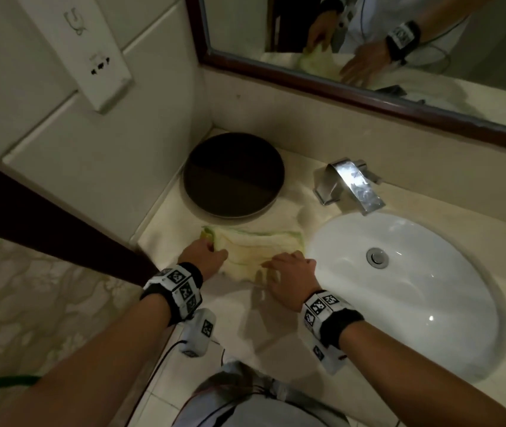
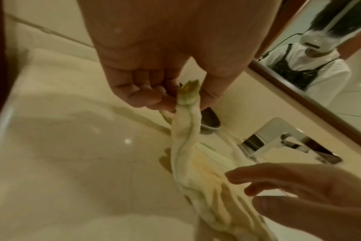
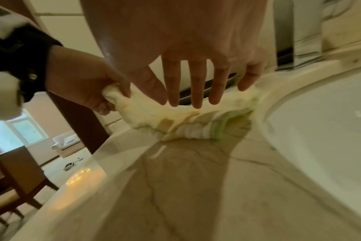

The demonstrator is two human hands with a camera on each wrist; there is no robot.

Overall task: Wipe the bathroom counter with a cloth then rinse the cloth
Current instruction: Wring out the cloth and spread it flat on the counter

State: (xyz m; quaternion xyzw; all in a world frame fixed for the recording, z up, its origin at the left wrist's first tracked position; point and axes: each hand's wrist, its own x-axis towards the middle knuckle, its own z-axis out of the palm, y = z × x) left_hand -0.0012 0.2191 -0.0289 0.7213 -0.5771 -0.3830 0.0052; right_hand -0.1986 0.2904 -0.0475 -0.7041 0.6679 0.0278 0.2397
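Observation:
A pale yellow-green cloth (image 1: 257, 251) lies crumpled on the cream marble counter (image 1: 245, 322), left of the white sink (image 1: 399, 282). My left hand (image 1: 205, 255) pinches the cloth's left corner (image 2: 189, 96) between thumb and curled fingers and lifts it slightly. My right hand (image 1: 288, 272) is spread with straight fingers (image 3: 196, 88) just over the cloth's (image 3: 188, 120) near right part, at or just above its surface. The chrome tap (image 1: 353, 183) stands behind the sink.
A dark round tray (image 1: 233, 175) sits in the back left corner of the counter. A mirror (image 1: 399, 41) runs along the back wall. The wall (image 1: 91, 155) bounds the counter on the left, with a dark door frame (image 1: 60, 223) at its front edge.

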